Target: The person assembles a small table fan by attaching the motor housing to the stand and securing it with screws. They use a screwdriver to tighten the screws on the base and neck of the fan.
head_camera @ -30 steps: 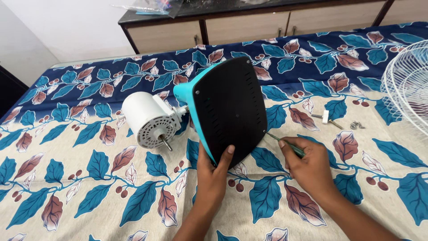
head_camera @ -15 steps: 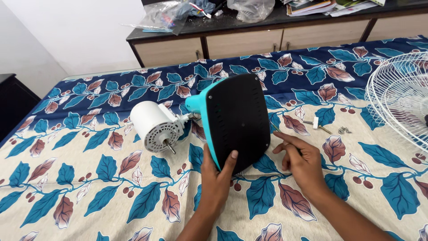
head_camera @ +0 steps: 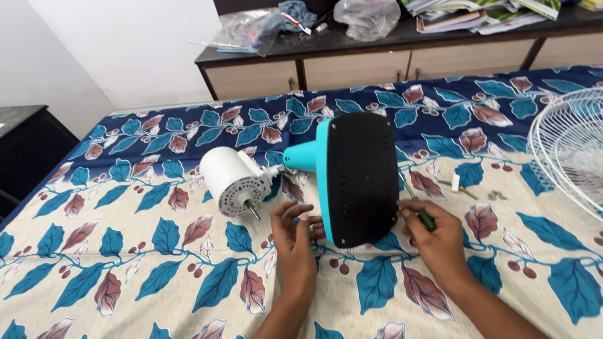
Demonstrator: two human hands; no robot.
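- Reaching in from the near edge, the person's two forearms cross the leaf-print cloth that covers the whole table.
- Left hand: fingers loosely spread and curled, fingertips touching the near left rim of the fan base; it steadies the edge and is not closed round anything.
- Right hand: fingers pressed together around the green handle of a screwdriver, whose thin shaft runs up and left to the right edge of the base.
- The base stands tipped on its edge between the two hands, its black underside facing the viewer, a turquoise rim showing along its left side.
- A turquoise neck leaves the base on its far left side and joins the white motor, which lies on the cloth just left of the base, its short metal shaft pointing toward the near side.
- To the right of the right hand, well apart from it, a small white-handled tool lies on the cloth, with a few loose screws just beside it.
- Farther right, a white wire grille lies flat, cut off by the edge of the view.
- Beyond the table stands a low cabinet with a dark top and pale doors.
- On that top lie clear plastic bags and, toward the right, a stack of papers.
- At far left, a dark piece of furniture sits against the white wall.
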